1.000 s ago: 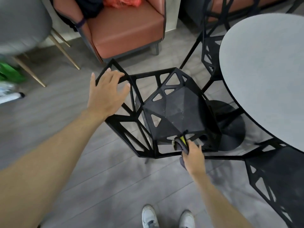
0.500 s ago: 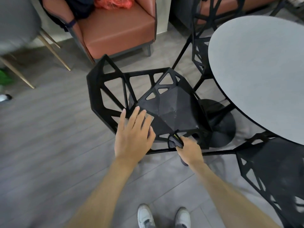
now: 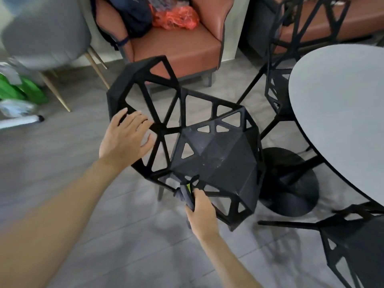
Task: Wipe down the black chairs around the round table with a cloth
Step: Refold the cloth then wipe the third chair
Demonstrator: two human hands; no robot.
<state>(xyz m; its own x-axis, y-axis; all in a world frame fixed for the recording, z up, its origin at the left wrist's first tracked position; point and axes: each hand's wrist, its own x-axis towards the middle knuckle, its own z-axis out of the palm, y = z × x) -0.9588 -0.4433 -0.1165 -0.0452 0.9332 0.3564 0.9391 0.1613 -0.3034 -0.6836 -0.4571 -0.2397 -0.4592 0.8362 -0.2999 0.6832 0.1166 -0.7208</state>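
Note:
A black chair (image 3: 220, 161) with triangular cut-outs stands in the middle of the head view, its backrest toward the left. My left hand (image 3: 124, 138) lies flat on the backrest frame, fingers spread. My right hand (image 3: 200, 213) grips a dark grey cloth (image 3: 186, 194) with a yellow-green tag and presses it against the chair's near front edge. The grey round table (image 3: 340, 113) fills the right side. A second black chair (image 3: 357, 242) sits at the lower right, a third (image 3: 278, 80) behind the table.
A brown leather armchair (image 3: 176, 46) holding a dark bag and an orange bag stands behind. A grey chair (image 3: 45, 32) with gold legs and green items (image 3: 18, 88) are at the left. The table's black base (image 3: 291, 183) rests on the grey wood floor.
My left hand went from the seat's near edge back up to the backrest frame. The view has shifted so the chair looks closer. My right hand keeps the cloth on the front edge.

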